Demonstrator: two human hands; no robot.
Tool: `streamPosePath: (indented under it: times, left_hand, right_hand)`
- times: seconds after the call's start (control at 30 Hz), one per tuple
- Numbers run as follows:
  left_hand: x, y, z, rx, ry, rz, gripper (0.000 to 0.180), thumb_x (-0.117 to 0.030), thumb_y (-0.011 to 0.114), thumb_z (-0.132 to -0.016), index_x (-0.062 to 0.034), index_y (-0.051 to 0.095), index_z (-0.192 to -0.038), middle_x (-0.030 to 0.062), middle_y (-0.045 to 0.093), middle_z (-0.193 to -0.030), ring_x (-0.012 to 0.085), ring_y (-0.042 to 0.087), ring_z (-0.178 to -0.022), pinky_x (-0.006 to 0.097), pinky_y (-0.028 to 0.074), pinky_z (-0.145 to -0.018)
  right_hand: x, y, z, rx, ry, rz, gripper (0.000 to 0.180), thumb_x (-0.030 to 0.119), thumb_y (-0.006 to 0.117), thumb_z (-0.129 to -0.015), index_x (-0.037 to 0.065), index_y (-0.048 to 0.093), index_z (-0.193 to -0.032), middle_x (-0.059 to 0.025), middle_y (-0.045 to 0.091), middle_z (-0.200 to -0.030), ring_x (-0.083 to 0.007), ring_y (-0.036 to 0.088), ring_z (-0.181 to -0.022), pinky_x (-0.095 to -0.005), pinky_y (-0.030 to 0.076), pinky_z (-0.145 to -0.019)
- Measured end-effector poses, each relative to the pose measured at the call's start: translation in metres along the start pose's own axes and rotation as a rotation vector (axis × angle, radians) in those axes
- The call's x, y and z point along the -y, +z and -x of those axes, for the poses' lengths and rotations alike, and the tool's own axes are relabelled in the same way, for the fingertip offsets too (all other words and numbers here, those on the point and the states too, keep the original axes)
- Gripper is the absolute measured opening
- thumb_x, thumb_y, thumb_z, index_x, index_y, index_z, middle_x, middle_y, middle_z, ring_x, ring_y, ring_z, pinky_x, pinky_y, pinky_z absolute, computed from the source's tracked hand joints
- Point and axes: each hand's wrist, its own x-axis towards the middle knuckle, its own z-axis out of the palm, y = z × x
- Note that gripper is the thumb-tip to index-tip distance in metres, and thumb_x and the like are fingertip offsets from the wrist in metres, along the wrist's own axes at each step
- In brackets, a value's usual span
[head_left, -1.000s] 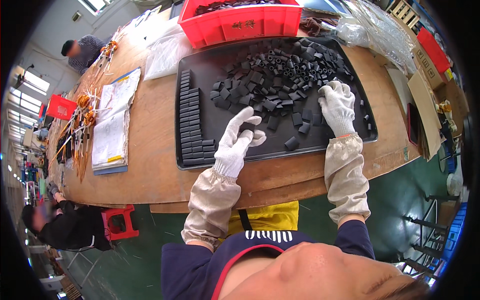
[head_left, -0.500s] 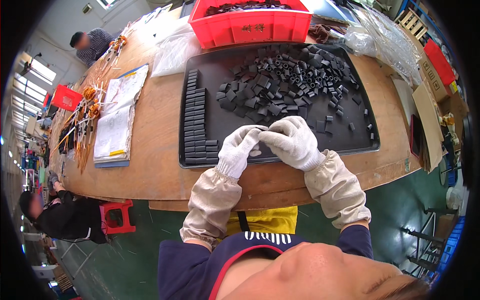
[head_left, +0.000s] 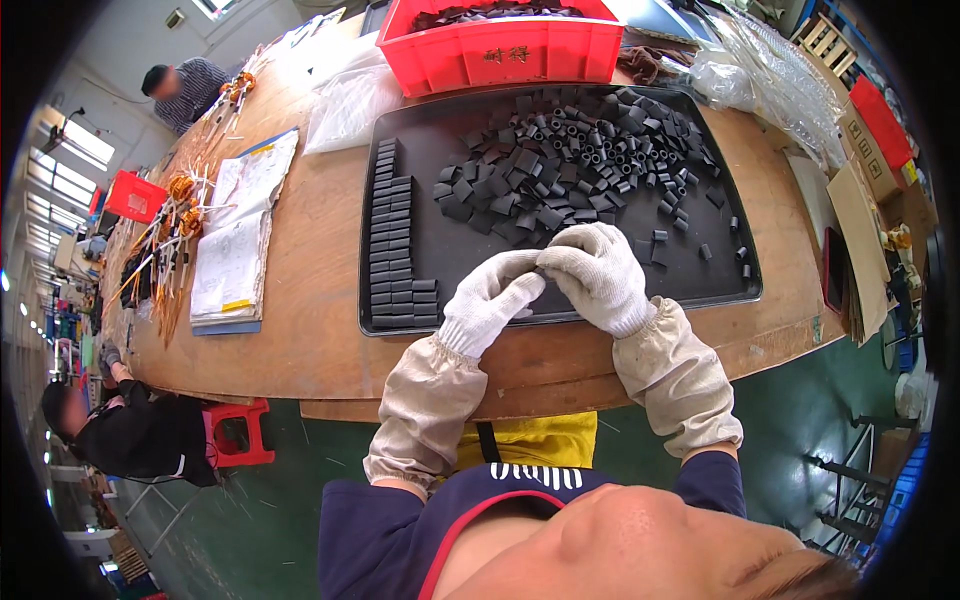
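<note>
Each hand, left [head_left: 492, 298] and right [head_left: 598, 275], wears a white knit glove. Beige cloth oversleeves [head_left: 425, 400] cover both forearms, over a navy top with red trim, possibly an apron's yellow beneath.

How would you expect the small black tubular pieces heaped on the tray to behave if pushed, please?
The black pieces look rigid and small, so probably light. Several show round bores and might roll or scatter across the smooth tray. The neat stack at its left suggests flat-sided ones sit stably.
</note>
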Motion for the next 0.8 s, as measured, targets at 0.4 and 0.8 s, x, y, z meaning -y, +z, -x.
streamPosePath:
  times: [0.4,0.8]
  left_hand:
    - [0.001,-0.005,-0.002,0.054,-0.034,-0.045,0.042,-0.028,0.070,-0.101,-0.0083,0.062,-0.137,0.0009,0.068,-0.121,0.0083,0.061,-0.105,0.028,0.055,-0.084]
    - [0.016,-0.007,-0.004,-0.048,0.012,0.064,0.035,-0.016,0.071,-0.098,-0.0035,0.064,-0.130,0.0012,0.071,-0.112,0.0068,0.066,-0.092,0.026,0.059,-0.075]
  right_hand:
    - [0.003,0.002,-0.002,0.028,0.125,-0.403,0.033,-0.009,0.071,-0.080,0.009,0.070,-0.108,-0.0101,0.067,-0.104,-0.0248,0.067,-0.096,-0.0325,0.055,-0.083]
    - [-0.003,0.008,0.014,0.068,0.632,-1.187,0.019,-0.002,0.068,-0.095,0.003,0.063,-0.112,-0.0079,0.070,-0.117,-0.0132,0.064,-0.109,-0.0310,0.052,-0.099]
